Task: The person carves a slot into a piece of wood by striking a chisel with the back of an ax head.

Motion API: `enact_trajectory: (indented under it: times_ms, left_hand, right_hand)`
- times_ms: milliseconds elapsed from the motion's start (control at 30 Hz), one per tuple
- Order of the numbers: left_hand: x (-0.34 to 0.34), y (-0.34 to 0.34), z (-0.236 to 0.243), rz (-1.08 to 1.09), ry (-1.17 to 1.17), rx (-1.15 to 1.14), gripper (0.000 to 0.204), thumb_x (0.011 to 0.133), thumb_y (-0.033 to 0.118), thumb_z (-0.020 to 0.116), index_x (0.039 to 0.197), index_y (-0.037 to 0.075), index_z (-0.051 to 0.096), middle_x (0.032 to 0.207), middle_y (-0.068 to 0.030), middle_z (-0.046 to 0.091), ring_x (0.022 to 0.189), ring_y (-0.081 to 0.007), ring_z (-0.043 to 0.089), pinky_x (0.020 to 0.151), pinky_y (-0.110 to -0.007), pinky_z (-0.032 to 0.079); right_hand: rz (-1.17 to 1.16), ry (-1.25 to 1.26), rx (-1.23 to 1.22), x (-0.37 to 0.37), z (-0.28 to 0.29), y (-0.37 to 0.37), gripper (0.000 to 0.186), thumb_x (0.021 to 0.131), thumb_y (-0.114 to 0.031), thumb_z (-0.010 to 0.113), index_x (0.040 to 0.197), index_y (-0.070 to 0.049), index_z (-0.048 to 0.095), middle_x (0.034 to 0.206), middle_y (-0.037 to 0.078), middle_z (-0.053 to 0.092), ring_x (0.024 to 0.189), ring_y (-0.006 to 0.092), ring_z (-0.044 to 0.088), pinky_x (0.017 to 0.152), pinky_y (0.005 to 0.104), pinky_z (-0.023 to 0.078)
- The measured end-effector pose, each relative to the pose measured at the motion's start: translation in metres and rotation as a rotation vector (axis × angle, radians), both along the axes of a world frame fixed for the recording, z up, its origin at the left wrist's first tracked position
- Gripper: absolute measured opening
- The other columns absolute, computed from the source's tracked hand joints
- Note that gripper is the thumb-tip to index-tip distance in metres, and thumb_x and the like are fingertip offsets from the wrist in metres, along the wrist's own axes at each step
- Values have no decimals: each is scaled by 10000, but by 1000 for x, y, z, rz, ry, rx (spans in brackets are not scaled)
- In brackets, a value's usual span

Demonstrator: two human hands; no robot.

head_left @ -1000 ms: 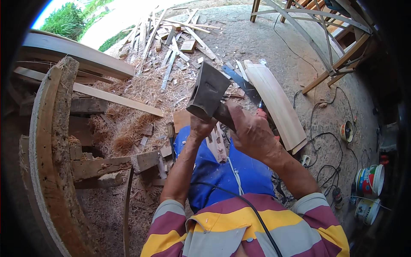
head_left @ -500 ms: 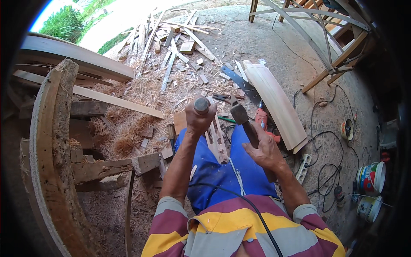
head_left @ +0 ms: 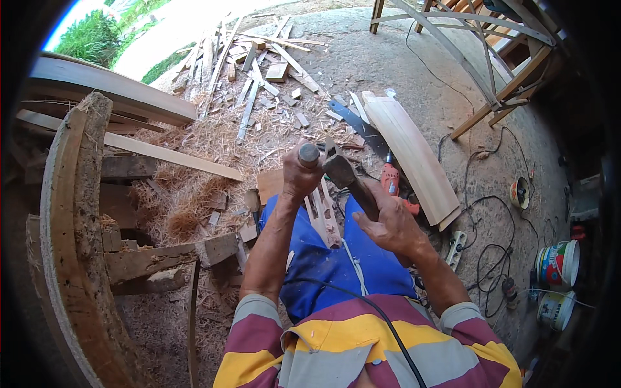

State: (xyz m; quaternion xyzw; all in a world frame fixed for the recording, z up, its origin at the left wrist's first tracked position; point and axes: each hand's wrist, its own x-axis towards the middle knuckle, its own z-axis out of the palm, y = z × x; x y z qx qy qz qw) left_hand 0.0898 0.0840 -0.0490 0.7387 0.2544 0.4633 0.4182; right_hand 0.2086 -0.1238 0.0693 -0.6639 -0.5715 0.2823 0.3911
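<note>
My left hand [head_left: 301, 174] is wrapped round an upright tool, likely a chisel [head_left: 308, 153]; only its round butt end shows, and the blade is hidden below the fist. My right hand [head_left: 392, 222] grips a hammer [head_left: 340, 171] by its wooden handle. The hammer's dark metal head is just right of the butt end, close to my left fist. Between my blue-trousered thighs lies a pale piece of wood [head_left: 330, 231] with slots cut in it, partly covered by my left hand.
Right of my knees lie a red power drill [head_left: 390, 179], a hand saw [head_left: 360, 127] and pale boards [head_left: 412, 160]. Cables and buckets [head_left: 557, 264] are at the far right. Shavings and offcuts [head_left: 276, 72] cover the floor ahead. A rough curved timber [head_left: 72, 226] stands at left.
My right hand has swung the hammer left, bringing its head closer to the butt end in my left fist. The left hand keeps its grip. The whole view has shifted slightly.
</note>
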Motion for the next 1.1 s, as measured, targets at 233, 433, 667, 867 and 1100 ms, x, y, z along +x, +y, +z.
enact_trajectory:
  times_ms: [233,433,667,867,1100]
  left_hand:
    - [-7,-9,13,-19,13,360,250,743,99,771,987,64,726,891,-102,729,793,-253,727,696,-342,566]
    - [-17,-2,-13,31,106,424,250,759,83,754,1008,69,729,961,-97,737,865,-260,726,769,-362,567]
    - [-10,-2,-15,43,42,268,283,737,110,768,1016,80,729,941,-98,733,870,-301,710,795,-378,553]
    - [-11,-6,-1,-23,-49,135,219,748,71,716,966,55,720,850,-98,708,796,-220,708,737,-335,552]
    - [-22,-1,-20,35,116,190,141,783,93,727,902,30,683,812,-66,676,712,-200,646,661,-350,522]
  right_hand:
    - [16,-475,127,-4,24,32,620,801,-27,653,1361,-32,389,886,264,654,809,460,667,737,506,526]
    - [164,-408,85,-1,8,31,600,805,-81,674,1338,-37,400,891,248,661,798,438,684,652,524,533]
    - [88,-584,-22,-7,24,47,580,813,-86,672,1318,-33,391,867,242,662,799,433,687,655,522,538]
    - [159,-366,84,2,33,45,603,838,-14,633,1384,-53,380,979,261,680,893,445,689,725,520,531]
    - [71,-512,62,-8,31,64,541,830,-2,631,1317,-38,398,913,255,665,866,463,676,675,511,530]
